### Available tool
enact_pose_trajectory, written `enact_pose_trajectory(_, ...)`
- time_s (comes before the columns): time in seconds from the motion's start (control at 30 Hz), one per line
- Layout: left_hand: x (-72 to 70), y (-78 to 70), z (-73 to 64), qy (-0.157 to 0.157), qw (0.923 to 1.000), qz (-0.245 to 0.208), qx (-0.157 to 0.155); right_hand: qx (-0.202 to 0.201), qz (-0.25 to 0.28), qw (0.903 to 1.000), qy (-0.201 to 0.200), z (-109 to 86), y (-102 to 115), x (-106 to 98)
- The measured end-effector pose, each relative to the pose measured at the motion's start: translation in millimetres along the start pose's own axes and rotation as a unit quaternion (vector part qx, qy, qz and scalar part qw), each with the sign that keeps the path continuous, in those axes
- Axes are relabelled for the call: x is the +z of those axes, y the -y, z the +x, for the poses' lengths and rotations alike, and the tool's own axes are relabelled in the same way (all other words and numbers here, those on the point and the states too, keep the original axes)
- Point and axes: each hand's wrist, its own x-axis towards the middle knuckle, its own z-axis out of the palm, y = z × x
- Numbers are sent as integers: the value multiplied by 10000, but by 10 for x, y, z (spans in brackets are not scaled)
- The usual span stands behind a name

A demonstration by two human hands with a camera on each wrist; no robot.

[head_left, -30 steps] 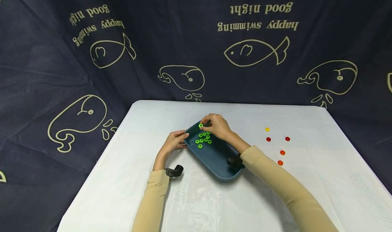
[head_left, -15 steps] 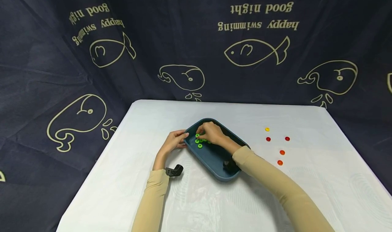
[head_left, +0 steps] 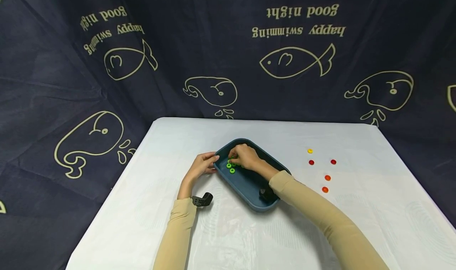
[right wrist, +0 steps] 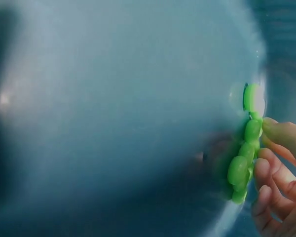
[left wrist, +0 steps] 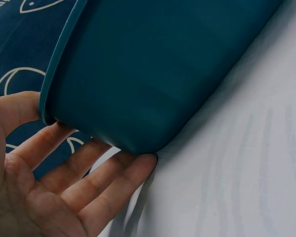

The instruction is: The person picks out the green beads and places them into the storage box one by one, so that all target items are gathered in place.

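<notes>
A dark blue plastic bin (head_left: 246, 183) sits askew on the white table. My left hand (head_left: 202, 165) holds its left corner; in the left wrist view the thumb lies at the rim and the fingers spread under the outer wall. My right hand (head_left: 246, 156) reaches inside the bin, pinching a small green ring (head_left: 229, 161) between its fingertips, close over the bottom. Other green rings (head_left: 232, 170) lie grouped beneath and beside that hand, partly hidden by it. In the right wrist view, several green rings (right wrist: 239, 170) line up right at the fingertips.
To the right of the bin lie a yellow ring (head_left: 310, 151), two red rings (head_left: 311, 162) and two orange rings (head_left: 325, 189). A dark cloth with fish drawings (head_left: 228, 44) hangs behind the table. A black wrist camera (head_left: 202, 199) juts from the left wrist.
My right hand has come down from the bin's far rim to the green rings on the bottom, bringing one green ring with it. The left hand keeps its place at the corner.
</notes>
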Motion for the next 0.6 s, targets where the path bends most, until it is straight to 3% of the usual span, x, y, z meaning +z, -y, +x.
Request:
enact_pose_trajectory(0.2,-3,18,-12,7,10000,20,-15,36,161,9998,-114,-32,16,-22)
enact_pose_trajectory(0.47,-10,-1,-29,-15,9994,347,-17,-503,-29,9985,-197,-136,111,-146)
enact_pose_trajectory(0.6,3,-27,-27,-57,9991,416,32,-587,-248,9974,-352,-181,138,-254)
